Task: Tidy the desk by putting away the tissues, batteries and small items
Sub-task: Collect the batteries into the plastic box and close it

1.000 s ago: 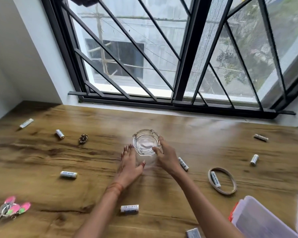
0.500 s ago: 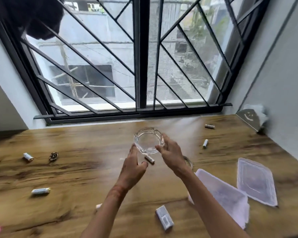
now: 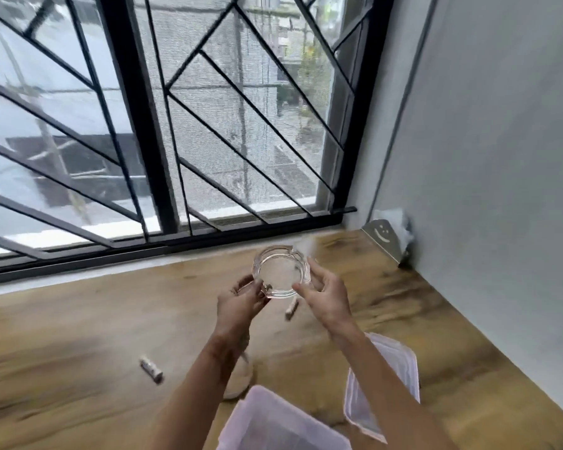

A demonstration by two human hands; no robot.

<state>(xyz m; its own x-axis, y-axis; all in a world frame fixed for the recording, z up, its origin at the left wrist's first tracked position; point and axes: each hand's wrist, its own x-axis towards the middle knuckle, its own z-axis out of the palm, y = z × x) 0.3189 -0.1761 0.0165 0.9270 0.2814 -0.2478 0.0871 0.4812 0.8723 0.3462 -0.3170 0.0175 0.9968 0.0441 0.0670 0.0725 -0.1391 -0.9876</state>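
A clear glass ashtray point(image 3: 280, 271) is held up above the wooden desk point(image 3: 78, 336) between both hands. My left hand point(image 3: 241, 303) grips its left rim and my right hand point(image 3: 325, 297) holds its right rim. One battery point(image 3: 291, 309) lies on the desk just below the ashtray, and another battery point(image 3: 151, 368) lies further left. A metal tissue holder point(image 3: 385, 240) with a smiley cut-out and white tissue stands in the far right corner against the wall.
A clear plastic box point(image 3: 273, 420) sits at the near edge, its lid point(image 3: 400, 368) flat on the desk to its right. A rubber band point(image 3: 241, 378) lies partly under my left arm. A barred window runs along the back; a grey wall bounds the right.
The ashtray has been lifted off the desk in both hands and carried to the right, and the view has swung right toward the corner and the plastic box.
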